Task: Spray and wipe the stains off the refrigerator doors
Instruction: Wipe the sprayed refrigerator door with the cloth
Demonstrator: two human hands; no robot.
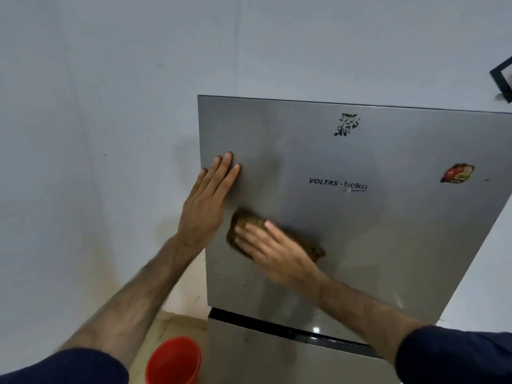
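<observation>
The upper refrigerator door (388, 231) is brushed silver and fills the right half of the view. My left hand (207, 200) lies flat against its left edge, fingers spread and holding nothing. My right hand (274, 250) presses a brown cloth (243, 220) flat on the door's lower left part; the hand is blurred. Small dark specks dot the door below the cloth. A torn black sticker remnant (346, 124) sits near the top. The lower door (277, 356) begins beneath a dark gap. No spray bottle is in view.
A red bucket (173, 361) stands on the floor left of the lower door. A red-and-yellow magnet (457, 173) is stuck at the door's right. Pale walls surround the refrigerator, and a dark frame (502, 79) shows at the right edge.
</observation>
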